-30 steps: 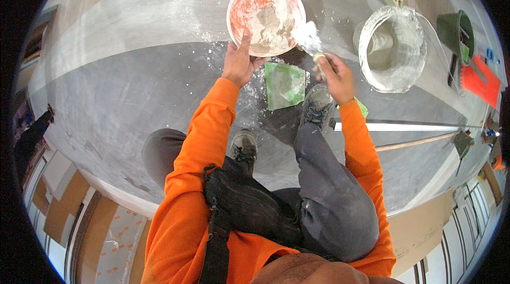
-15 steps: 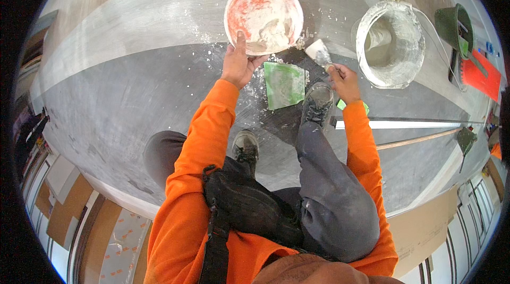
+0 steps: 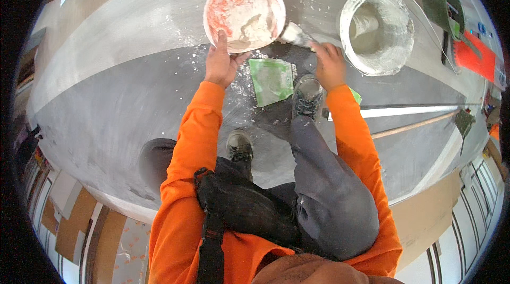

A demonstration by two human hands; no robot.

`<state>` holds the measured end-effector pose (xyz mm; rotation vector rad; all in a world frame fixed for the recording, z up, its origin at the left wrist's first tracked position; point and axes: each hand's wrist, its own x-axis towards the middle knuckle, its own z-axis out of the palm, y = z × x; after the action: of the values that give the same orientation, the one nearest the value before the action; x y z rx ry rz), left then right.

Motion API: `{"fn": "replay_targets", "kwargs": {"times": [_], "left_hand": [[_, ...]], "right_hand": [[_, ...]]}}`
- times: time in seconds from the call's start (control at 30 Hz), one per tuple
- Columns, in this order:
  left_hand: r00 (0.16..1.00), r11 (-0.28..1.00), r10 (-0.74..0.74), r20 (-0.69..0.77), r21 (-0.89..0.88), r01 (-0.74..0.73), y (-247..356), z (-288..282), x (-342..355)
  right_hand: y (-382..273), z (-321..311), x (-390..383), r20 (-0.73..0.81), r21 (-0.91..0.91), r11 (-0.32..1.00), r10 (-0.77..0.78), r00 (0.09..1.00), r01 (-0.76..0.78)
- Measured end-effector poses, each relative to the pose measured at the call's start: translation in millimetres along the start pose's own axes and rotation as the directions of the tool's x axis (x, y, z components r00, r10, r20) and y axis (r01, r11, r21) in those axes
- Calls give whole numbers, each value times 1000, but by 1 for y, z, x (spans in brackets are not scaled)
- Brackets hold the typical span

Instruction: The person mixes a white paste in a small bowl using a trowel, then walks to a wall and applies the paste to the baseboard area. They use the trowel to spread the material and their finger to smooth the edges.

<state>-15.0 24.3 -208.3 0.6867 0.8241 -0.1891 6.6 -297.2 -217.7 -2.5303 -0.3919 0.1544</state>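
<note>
Nearest to me: my knees in grey trousers, a black pouch point(image 3: 239, 204) at the waist, orange sleeves running out toward 12 o'clock. My two boots stand on the grey floor point(image 3: 106, 119); the right boot point(image 3: 307, 97) sits ahead of the left boot point(image 3: 240, 147).

Just beyond the right boot, at its 10 o'clock, a green square float point(image 3: 271, 79) lies flat on the floor, dusted with white spatter. It lies between my two hands, touching neither.

Left hand point(image 3: 220, 63): palm down, fingers pressed together and laid against the near rim of the orange bucket point(image 3: 244, 13), at its 7 o'clock edge. The thumb spreads toward the float. The bucket holds pale plaster, smeared up its inner wall.

Right hand point(image 3: 329, 63): fingers curled tight around the handle of a putty knife point(image 3: 295, 33). The blade points to 10 o'clock and its tip is at the 4 o'clock rim of the orange bucket; I cannot tell whether it touches.

At 1 o'clock of the right hand, just beside it, stands a white bucket point(image 3: 377, 29), crusted inside. The two buckets stand apart, the blade in the gap.

Open room: bare floor spreads wide to 9 o'clock of the left hand. At 3 o'clock a long straightedge point(image 3: 404, 111) and a wooden handle point(image 3: 411, 125) lie across the floor. Farther out at 2 o'clock: a green tool point(image 3: 443, 10) and a red tool point(image 3: 473, 56).
</note>
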Motion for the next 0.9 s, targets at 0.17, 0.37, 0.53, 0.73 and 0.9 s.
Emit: {"fn": "replay_targets", "kwargs": {"times": [0.17,0.37,0.53,0.73,0.9], "left_hand": [[998,999,37,-48,33,-35,-4,11,-2],[995,996,-24,-101,81,32,-7,13,-2],[993,994,-50,-103,88,59,-7,3,1],[995,995,-49,-87,79,56,-7,6,-2],[994,999,18,-107,40,-14,-5,10,-3]], "right_hand": [[56,-37,-80,-57,-8,958,285,957,-286],[82,-58,-141,53,-124,926,366,929,-357],[86,-57,-145,229,-253,927,336,914,-277],[91,-58,-137,304,-243,892,442,844,-380],[64,-66,-120,130,-80,953,299,945,-291]]}}
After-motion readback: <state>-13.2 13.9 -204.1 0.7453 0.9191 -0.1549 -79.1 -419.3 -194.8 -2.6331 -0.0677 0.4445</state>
